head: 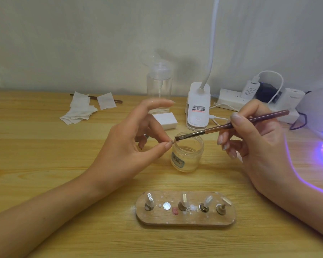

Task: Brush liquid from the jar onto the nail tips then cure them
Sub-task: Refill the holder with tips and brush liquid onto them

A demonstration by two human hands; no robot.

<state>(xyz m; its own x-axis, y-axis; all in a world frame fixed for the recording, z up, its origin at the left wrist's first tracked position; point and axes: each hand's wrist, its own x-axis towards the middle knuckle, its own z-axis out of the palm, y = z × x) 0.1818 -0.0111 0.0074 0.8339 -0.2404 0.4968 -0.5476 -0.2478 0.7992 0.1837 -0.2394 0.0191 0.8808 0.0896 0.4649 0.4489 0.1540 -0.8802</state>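
Observation:
My left hand (138, 142) pinches a small nail tip (172, 142) between thumb and a finger, just above the rim of the open clear jar (186, 155). My right hand (257, 138) grips a brown brush (231, 125), whose flat bristle end touches the pinched tip. In front of me lies an oval wooden holder (185, 218) with several nail tips standing on small pegs. The curing lamp (319, 112) glows violet at the far right edge, only partly in view.
A clear pump bottle (159, 86), a white block (165, 120), a white clip lamp base (198, 108) and a power strip (250, 101) with plugs stand at the back. White wipes (82, 108) lie at the back left over a second brush.

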